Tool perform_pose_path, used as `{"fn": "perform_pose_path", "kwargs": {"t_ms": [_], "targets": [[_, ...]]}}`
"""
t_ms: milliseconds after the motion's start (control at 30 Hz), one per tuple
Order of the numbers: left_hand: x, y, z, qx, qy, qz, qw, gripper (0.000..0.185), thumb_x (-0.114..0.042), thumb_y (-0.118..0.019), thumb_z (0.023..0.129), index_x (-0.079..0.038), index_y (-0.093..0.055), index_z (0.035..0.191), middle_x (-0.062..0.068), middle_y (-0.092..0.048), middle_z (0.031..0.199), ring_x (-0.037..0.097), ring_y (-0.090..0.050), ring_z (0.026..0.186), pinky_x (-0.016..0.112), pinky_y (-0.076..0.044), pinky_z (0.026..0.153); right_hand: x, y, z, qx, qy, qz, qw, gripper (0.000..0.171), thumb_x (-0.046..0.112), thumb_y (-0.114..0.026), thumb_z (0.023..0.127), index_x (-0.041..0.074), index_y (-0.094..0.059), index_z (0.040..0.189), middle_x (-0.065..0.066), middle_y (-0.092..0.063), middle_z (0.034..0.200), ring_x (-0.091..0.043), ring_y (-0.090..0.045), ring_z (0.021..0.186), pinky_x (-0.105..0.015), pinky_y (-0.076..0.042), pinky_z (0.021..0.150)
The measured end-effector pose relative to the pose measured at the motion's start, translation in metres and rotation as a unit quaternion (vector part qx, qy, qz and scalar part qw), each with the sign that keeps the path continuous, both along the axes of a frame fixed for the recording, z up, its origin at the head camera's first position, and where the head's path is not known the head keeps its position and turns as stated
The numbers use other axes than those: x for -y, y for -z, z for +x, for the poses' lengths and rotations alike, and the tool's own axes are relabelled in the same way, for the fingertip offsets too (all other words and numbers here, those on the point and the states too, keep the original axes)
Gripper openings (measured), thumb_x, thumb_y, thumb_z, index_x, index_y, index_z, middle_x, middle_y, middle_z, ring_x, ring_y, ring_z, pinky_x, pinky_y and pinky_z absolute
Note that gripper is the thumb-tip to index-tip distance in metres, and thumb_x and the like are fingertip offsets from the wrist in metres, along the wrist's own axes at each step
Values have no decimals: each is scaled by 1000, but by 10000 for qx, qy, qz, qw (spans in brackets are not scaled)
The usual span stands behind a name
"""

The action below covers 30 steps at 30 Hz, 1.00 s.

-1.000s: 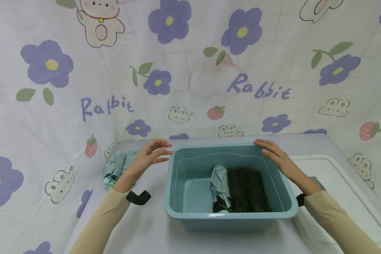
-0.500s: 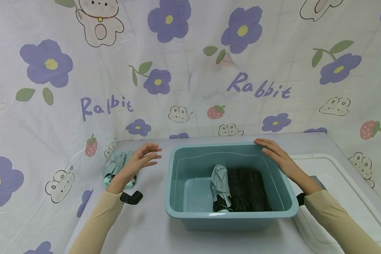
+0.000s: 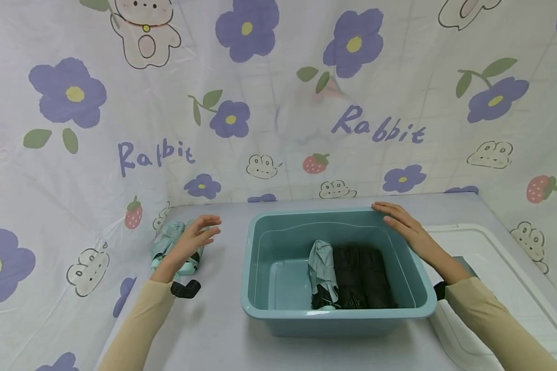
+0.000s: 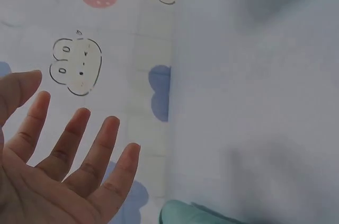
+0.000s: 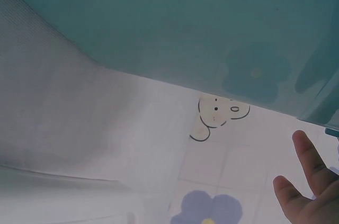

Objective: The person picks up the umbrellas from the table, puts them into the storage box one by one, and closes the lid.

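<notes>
Before a flowered sheet, on a pale table (image 3: pixel 223 330), the left hand (image 3: pixel 192 239) hovers with loose, spread fingers over a folded mint umbrella (image 3: pixel 169 246) left of the teal tub (image 3: pixel 339 314), while the right hand (image 3: pixel 406 226) lies flat, grasping nothing, on the tub's far right rim.
</notes>
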<state>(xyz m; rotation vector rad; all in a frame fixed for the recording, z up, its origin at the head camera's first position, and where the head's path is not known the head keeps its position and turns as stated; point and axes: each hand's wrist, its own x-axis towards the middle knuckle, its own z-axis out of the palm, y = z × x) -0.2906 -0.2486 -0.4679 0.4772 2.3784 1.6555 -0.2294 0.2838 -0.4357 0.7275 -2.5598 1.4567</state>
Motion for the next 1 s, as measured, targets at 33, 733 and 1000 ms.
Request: {"fn": "perform_pose_path", "kwargs": {"t_ms": [33, 733, 1000], "targets": [[2, 1, -1, -2, -39, -53, 10000, 41, -29, -51, 96, -16, -40, 134, 14, -39, 138, 34, -43, 125, 54, -36, 100, 0, 0, 0, 10, 14, 0, 10000, 40, 17, -35, 102, 11, -40, 140, -7, -30, 146, -10, -25, 134, -62, -19, 101], [22, 33, -13, -774, -568, -1327, 9865, 46, -22, -53, 96, 1, -40, 133, 23, -40, 137, 42, -37, 126, 54, -35, 100, -1, -2, 0, -35, -19, -45, 10000, 40, 14, -35, 101, 10, -40, 141, -10, -30, 146, -28, -24, 135, -63, -19, 101], [25, 41, -16, -1089, -971, -1794, 9729, 42, -17, -55, 94, -1, -43, 131, 23, -42, 133, 44, -41, 121, 54, -38, 96, 0, 0, 0, 34, -8, -50, 10000, 39, 16, -35, 102, 11, -41, 140, -6, -30, 146, -10, -25, 134, -60, -19, 102]]}}
